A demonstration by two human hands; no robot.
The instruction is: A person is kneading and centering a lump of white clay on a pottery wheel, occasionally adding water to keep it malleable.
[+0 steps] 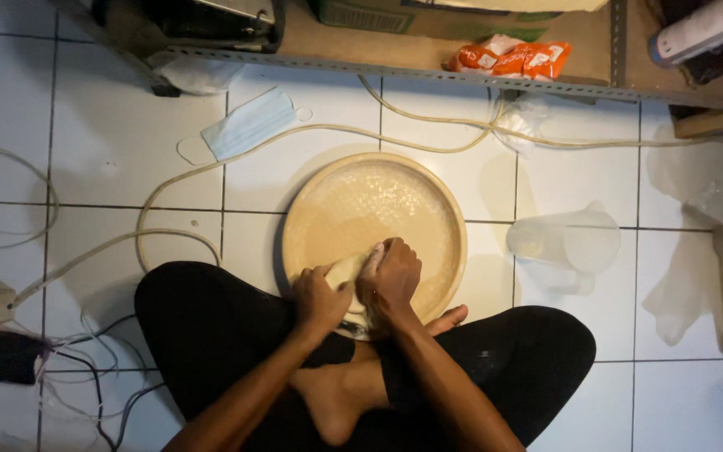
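A round, shallow beige tray (428,197) dusted with flour lies on the white tiled floor in front of my crossed legs. At its near edge sits a pale lump of dough (347,269). My left hand (318,299) grips the dough's left side. My right hand (391,279) presses down on its right side, fingers curled over it. The two hands nearly touch. Most of the dough is hidden beneath them.
A clear plastic jug (566,243) lies right of the tray. A blue face mask (248,124) and a pale hose (169,188) lie at the upper left. Cables (85,368) run at the left. A metal shelf (428,71) with an orange packet (512,57) spans the top. Plastic bags (713,251) sit at the right.
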